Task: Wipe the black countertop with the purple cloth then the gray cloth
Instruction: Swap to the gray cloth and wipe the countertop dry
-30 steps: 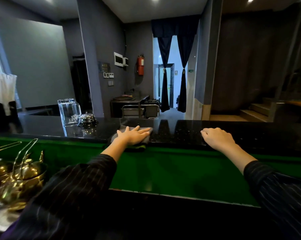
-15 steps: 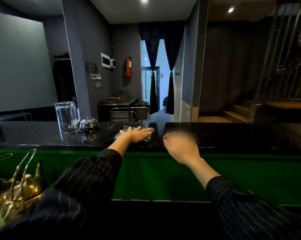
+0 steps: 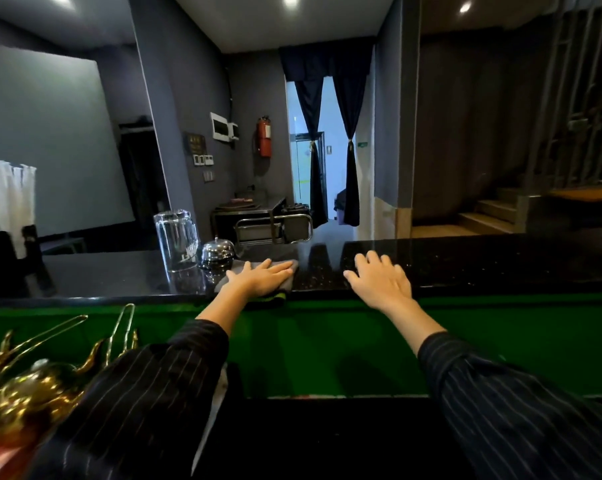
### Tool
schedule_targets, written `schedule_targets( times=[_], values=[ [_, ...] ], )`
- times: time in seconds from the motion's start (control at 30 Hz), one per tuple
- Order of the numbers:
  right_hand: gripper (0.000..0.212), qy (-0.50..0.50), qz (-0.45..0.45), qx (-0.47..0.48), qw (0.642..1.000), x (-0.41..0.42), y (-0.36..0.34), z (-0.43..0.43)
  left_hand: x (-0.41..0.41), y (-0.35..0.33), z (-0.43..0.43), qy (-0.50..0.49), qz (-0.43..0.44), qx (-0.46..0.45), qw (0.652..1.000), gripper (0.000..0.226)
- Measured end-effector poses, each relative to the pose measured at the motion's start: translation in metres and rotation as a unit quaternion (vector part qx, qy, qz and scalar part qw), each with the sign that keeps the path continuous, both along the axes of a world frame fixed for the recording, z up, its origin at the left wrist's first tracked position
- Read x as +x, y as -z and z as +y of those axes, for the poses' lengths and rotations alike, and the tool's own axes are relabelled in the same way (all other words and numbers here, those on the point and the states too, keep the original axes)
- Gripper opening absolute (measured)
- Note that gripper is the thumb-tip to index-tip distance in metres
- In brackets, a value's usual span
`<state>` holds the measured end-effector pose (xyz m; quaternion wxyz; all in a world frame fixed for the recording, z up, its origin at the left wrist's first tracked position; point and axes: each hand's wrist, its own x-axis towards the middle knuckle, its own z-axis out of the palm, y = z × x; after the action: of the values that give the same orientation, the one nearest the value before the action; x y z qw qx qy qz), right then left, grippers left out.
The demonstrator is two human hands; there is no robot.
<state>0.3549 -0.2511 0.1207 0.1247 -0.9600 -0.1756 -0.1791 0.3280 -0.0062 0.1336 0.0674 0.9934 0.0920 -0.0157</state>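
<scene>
1. Since the upturned glass (image 3: 177, 240) and bell (image 3: 218, 250) stand just beside the gray cloth (image 3: 281, 265), they could be knocked by a leftward wipe.
2. The cloth is pressed onto the black countertop (image 3: 483, 261) by the flat, open left hand (image 3: 262, 279).
3. Nothing is held by the spread right hand (image 3: 382, 284).

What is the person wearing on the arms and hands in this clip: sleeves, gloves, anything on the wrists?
Both arms wear long dark sleeves with thin, pale vertical pinstripes: the left sleeve and the right sleeve. Each stops short of the wrist, leaving the forearm uncovered. The left hand and right hand are bare; no gloves, rings, watch or bracelet can be seen.
</scene>
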Motion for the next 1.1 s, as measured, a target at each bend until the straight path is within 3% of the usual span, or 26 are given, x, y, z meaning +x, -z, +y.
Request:
schedule_targets(
  times=[0.1,0.2,0.4,0.57,0.7,0.8,0.9,1.0,1.1],
  values=[
    [0.046,0.001,-0.022,-0.017,1.0,0.002,0.004,-0.001,0.016,-0.008,0.0,-0.019,0.027,-0.004,0.999,0.076],
    [0.043,0.008,-0.04,-0.025,0.999,0.003,0.005,-0.001,0.032,-0.012,-0.022,-0.032,0.028,-0.001,0.999,0.06],
    [0.046,0.001,-0.028,-0.032,0.999,-0.001,0.001,-0.003,0.036,-0.008,-0.08,0.059,0.028,0.002,0.998,0.054],
    [0.045,-0.01,0.006,-0.022,1.0,-0.003,0.001,-0.004,0.034,-0.005,-0.067,0.14,0.027,-0.037,0.989,0.061],
    [0.043,-0.011,-0.003,-0.026,1.0,-0.003,0.003,-0.003,0.072,0.003,-0.033,0.129,0.013,-0.045,0.991,0.06],
    [0.042,-0.011,-0.025,-0.033,0.999,-0.001,0.005,-0.003,0.112,0.009,-0.012,0.116,0.034,-0.054,0.991,0.064],
    [0.039,-0.012,-0.065,-0.045,0.997,0.002,0.01,-0.003,0.126,0.0,-0.017,0.131,0.034,0.004,0.991,0.063],
    [0.053,-0.005,-0.13,-0.067,0.989,0.005,0.017,-0.003,0.153,-0.003,-0.007,0.129,0.033,0.01,0.991,0.078],
    [0.057,0.0,-0.152,-0.066,0.986,0.007,0.019,-0.003,0.194,0.002,0.001,0.143,0.055,0.015,0.988,0.077]
  ],
)
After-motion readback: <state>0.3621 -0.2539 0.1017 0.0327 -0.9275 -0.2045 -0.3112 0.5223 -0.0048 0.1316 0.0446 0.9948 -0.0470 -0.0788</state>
